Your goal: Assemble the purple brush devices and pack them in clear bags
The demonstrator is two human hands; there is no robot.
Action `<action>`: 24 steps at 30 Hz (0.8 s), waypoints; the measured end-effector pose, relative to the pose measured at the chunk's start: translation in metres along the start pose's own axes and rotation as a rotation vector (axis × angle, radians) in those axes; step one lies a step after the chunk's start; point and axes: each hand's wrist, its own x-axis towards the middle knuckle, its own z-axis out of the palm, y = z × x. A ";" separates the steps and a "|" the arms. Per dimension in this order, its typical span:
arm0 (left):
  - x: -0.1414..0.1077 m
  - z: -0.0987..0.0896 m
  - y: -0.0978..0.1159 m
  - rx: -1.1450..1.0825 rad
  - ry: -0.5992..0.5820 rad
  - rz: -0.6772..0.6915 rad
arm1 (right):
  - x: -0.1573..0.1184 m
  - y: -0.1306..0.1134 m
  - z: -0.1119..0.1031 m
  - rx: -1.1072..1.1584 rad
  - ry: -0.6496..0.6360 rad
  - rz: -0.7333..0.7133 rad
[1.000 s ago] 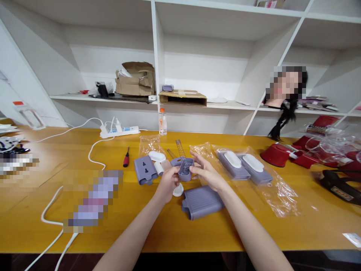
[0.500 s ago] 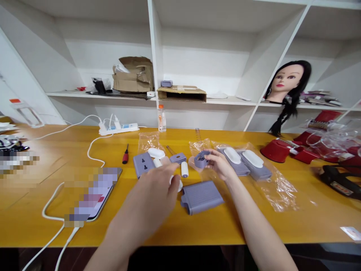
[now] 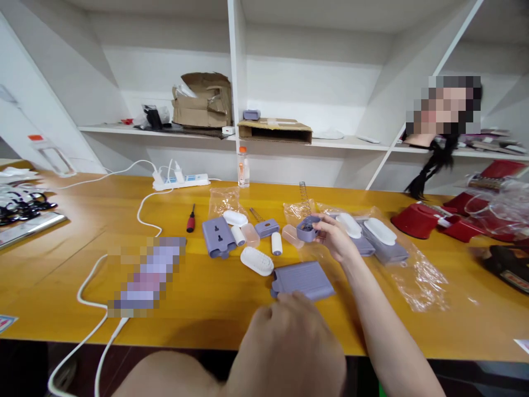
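Note:
My right hand point(image 3: 335, 238) pinches a small purple hollow plastic part point(image 3: 305, 234) above the table. A coil spring point(image 3: 303, 198) appears just behind that part; whether they touch I cannot tell. Low in the view, my left hand point(image 3: 291, 339) shows its back, its fingers hidden and blurred. It overlaps the near edge of a ribbed purple housing point(image 3: 305, 278). Beside the housing lies a white oval brush head point(image 3: 257, 261). Around it are a white cylinder point(image 3: 276, 243), a purple block point(image 3: 268, 227), a clear pinkish cup point(image 3: 250, 235) and a slotted purple housing point(image 3: 217, 237).
Left of the parts lie a red-handled screwdriver point(image 3: 190, 219) and a phone point(image 3: 151, 273) with a white cable. A power strip point(image 3: 182, 182) and a clear bottle point(image 3: 243, 168) stand at the back. Two bagged purple units point(image 3: 382, 240) and red items point(image 3: 417, 220) sit to the right.
My left hand has moved right and toward the table's near edge, uncovering the white brush head. My right hand still holds the purple part. The camera view has shifted slightly.

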 end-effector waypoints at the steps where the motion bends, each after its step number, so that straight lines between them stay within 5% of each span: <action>1: 0.014 0.005 0.002 0.191 -0.136 0.034 | 0.000 0.000 0.000 -0.004 0.007 0.002; 4: 0.050 0.032 -0.008 0.536 -0.281 0.058 | 0.002 0.002 -0.001 -0.029 0.039 0.009; 9: 0.065 0.066 -0.047 0.376 -0.353 0.087 | 0.004 0.004 -0.003 -0.061 0.077 0.006; 20: 0.068 0.067 -0.065 0.057 -0.282 0.103 | 0.007 0.010 -0.003 -0.066 0.096 -0.002; 24: 0.074 0.044 -0.074 -0.279 -0.305 -0.007 | 0.013 0.014 -0.009 -0.038 0.120 -0.016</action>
